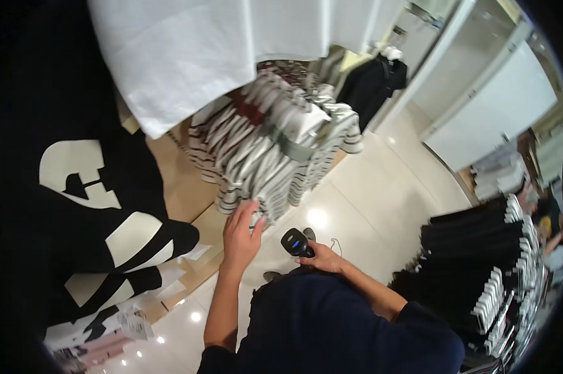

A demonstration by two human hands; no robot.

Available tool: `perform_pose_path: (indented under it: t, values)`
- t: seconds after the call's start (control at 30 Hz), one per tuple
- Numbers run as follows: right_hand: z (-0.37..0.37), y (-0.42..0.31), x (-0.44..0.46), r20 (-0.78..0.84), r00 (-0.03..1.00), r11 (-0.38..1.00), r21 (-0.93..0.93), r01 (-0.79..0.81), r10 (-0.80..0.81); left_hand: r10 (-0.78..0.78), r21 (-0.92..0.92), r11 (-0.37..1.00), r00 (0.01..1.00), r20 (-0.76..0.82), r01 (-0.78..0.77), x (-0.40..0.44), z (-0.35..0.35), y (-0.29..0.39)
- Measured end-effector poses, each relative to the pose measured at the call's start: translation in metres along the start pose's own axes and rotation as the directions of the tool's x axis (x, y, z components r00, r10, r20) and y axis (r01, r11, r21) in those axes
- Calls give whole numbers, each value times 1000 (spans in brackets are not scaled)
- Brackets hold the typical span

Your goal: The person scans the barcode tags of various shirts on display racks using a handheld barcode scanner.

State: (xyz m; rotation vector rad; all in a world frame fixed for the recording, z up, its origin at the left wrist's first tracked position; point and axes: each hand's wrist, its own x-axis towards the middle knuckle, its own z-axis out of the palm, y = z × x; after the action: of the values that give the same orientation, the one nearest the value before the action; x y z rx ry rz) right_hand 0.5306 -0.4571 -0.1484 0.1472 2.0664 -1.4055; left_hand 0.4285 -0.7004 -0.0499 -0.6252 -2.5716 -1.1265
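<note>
My right hand (325, 257) is wrapped round the handle of a black barcode scanner (294, 242), which has a small blue light on its top. My left hand (240, 240) is raised with fingers stretched out and the thumb apart. It is at the lower edge of a row of striped shirts (266, 168) on hangers; whether the fingertips touch the cloth I cannot tell. Nothing shows in that hand.
White cloth (194, 56) hangs at the top. Black garments with cream patches (135, 240) are at left. A rack of dark clothes on white hangers (475, 249) stands at right, with a person behind it. Tiled floor (362, 199) lies between.
</note>
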Motion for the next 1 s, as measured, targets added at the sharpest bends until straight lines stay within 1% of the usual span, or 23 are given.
perform_pose_path:
  t: [0.07, 0.17, 0.27, 0.3, 0.4, 0.53, 0.57, 0.67, 0.7, 0.77, 0.8, 0.83, 0.87, 0.9, 0.93, 1.0]
  values:
    - [10, 29, -19, -171, 983, 998, -13, 65, -66, 147, 103, 985, 988, -49, -141, 26, 22, -4]
    - [15, 47, -45, -264, 964, 986, 164, 32, 13, 72, 81, 994, 996, -48, -68, 41, 50, -15]
    - [4, 45, -65, -316, 946, 973, 232, -4, 79, -3, 110, 994, 998, 67, -5, 50, 52, -15]
    - [0, 48, -65, -354, 934, 980, 197, 28, 45, -1, 148, 989, 996, 87, -12, 51, 52, -17]
    - [-28, 51, -71, -285, 949, 962, 268, -58, 137, -37, 188, 982, 994, 107, 16, 55, 51, -11]
    - [-74, 57, -72, -217, 974, 972, 234, -15, 67, -47, 261, 965, 998, 38, 36, 76, 70, 15]
    - [-85, 63, -71, -201, 979, 976, 220, 0, 45, -94, 306, 949, 995, 40, 77, 83, 76, 26]
    - [-127, 83, -70, -154, 988, 983, 174, 59, -32, -141, 296, 943, 988, -68, 155, 100, 110, 37]
    - [-141, 91, -73, -139, 988, 983, 162, 81, -58, -155, 294, 936, 977, -146, 193, 103, 123, 37]
    - [-169, 107, -79, -114, 987, 981, 147, 128, -111, -269, 280, 910, 949, -166, 307, 109, 139, 32]
    - [-184, 114, -81, -101, 992, 986, 140, 92, -78, -322, 272, 893, 931, -173, 359, 113, 145, 33]
    - [-200, 123, -84, -87, 995, 990, 134, 53, -41, -344, 223, 894, 914, -214, 389, 115, 147, 41]
    - [-214, 132, -87, -74, 997, 992, 127, 12, -2, -302, 180, 919, 920, -249, 351, 114, 146, 46]
    - [-225, 142, -89, -88, 996, 984, 178, -1, 17, -260, 135, 942, 921, -289, 308, 115, 143, 50]
    - [-237, 149, -90, -105, 994, 986, 169, -10, 28, -218, 94, 961, 919, -330, 262, 117, 139, 59]
    - [-256, 157, -92, -134, 990, 988, 154, -32, 53, -199, 6, 978, 934, -298, 211, 118, 122, 90]
